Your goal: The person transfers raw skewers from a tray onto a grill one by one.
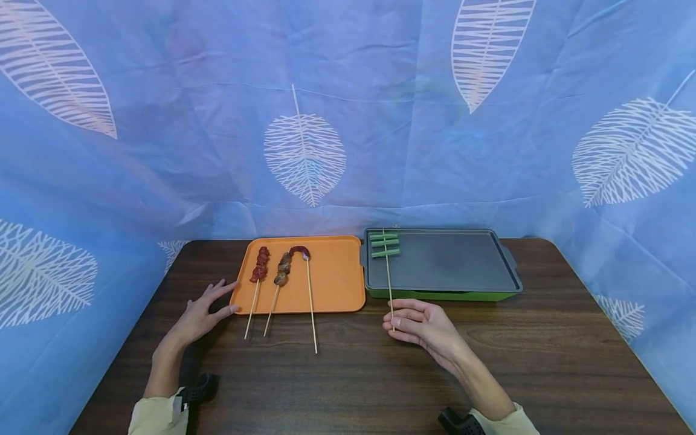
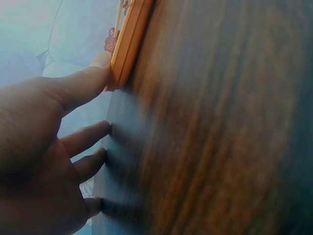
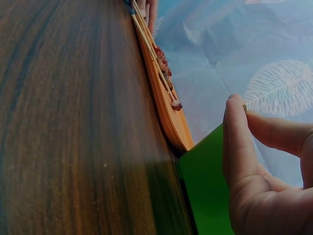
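Right hand [image 1: 426,328] pinches green-bean skewer [image 1: 387,266] (stick end hidden by fingers [image 1: 399,323]).

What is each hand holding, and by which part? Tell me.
The right hand pinches the green bean skewer by its bare lower end. The left hand holds nothing; it touches the orange tray corner.

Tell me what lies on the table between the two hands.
In the head view, three skewers' bare stick ends overhang the orange tray between the left hand and right hand; otherwise bare wood.
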Tool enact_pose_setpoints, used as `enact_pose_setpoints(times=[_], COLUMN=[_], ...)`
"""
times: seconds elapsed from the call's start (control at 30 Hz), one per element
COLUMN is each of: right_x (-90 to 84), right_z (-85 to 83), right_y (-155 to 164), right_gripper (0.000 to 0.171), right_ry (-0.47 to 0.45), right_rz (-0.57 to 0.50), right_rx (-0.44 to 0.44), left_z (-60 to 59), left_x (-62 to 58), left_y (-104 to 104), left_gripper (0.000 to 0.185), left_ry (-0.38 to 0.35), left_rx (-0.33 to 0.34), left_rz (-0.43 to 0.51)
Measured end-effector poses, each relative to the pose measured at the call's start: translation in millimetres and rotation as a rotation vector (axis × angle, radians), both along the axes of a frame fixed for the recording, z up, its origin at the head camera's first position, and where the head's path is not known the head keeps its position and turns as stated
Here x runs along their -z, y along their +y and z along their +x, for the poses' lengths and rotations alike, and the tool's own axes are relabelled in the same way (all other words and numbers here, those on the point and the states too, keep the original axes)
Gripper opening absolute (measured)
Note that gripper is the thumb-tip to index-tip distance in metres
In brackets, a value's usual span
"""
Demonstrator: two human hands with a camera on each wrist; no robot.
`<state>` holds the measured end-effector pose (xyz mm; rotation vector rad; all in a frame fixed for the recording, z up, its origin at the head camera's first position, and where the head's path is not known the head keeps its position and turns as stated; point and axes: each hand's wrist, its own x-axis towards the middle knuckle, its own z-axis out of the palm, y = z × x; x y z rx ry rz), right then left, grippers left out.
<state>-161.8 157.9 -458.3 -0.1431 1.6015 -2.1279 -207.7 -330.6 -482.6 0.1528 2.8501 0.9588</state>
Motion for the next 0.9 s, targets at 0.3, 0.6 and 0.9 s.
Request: enact_pose_setpoints(times=[0.3,0.6,0.9], right_x=[-3.4,-4.0,-16.1], right_z=[1.2,-0.8,0.3], right_y=[0,2,14], right_gripper=[0.063,0.064,0.059], right_ry=[0.004,0.022,0.109], right_rz=[-0.005,0.093,0.24], right_rx=[-0.01,-0.014,0.066], left_z=[0.2,0.4,-1.4], left_x=[-1.7,-0.3,2.5], left_y=[0,-1,-1], left_gripper=[0.066,0.066,0.066], left_ry=[-0.007,0.0,0.007], left_rx=[-0.003,-0.004,0.0], left_rz=[0.001,0.004,-0.003])
